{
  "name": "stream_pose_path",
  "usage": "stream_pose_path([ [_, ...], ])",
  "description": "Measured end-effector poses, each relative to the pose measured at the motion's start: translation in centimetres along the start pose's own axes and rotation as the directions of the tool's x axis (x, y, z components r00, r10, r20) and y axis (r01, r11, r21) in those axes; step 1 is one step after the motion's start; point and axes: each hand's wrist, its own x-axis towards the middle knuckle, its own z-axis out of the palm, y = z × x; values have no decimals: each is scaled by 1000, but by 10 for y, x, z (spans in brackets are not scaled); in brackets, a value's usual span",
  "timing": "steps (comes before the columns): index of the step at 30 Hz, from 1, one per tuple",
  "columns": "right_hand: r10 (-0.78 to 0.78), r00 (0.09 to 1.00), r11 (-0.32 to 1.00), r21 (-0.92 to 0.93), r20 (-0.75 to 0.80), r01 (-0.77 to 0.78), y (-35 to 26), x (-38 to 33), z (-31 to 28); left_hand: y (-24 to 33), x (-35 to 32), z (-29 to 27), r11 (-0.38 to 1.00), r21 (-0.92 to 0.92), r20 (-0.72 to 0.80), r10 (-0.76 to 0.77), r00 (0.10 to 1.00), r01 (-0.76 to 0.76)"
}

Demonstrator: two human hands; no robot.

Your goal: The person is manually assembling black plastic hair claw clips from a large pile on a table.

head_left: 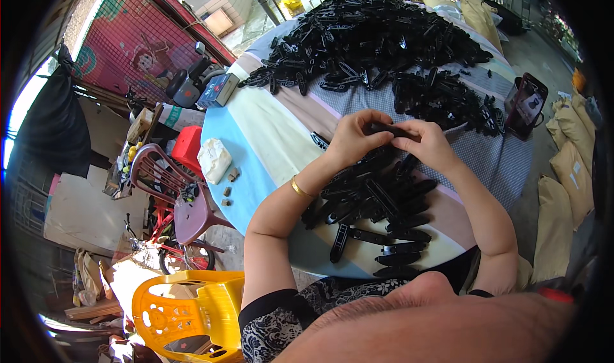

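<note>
Over the middle of the cloth-covered table, my left hand (355,138) and my right hand (431,147) are closed on the two ends of one long black plastic piece (398,131). Fingers cover much of it, so its details are hidden. Just below my hands lies a loose group of similar slim black pieces (377,200), a few of them set apart near the table's front edge. Right beyond my hands sits a smaller heap of black parts (428,101). A gold bangle (298,186) circles my left wrist.
A big mound of black pieces (371,40) covers the table's far side. A phone (528,104) stands upright at the right edge. On the left are a white bag (214,160) and a blue-grey box (218,91). Yellow (167,308) and maroon (192,219) chairs stand beside the table.
</note>
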Motion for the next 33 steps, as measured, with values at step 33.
stream_pose_path([
  [33,-99,956,990,72,-276,124,32,19,-22,-20,49,12,863,478,-55,217,975,-165],
])
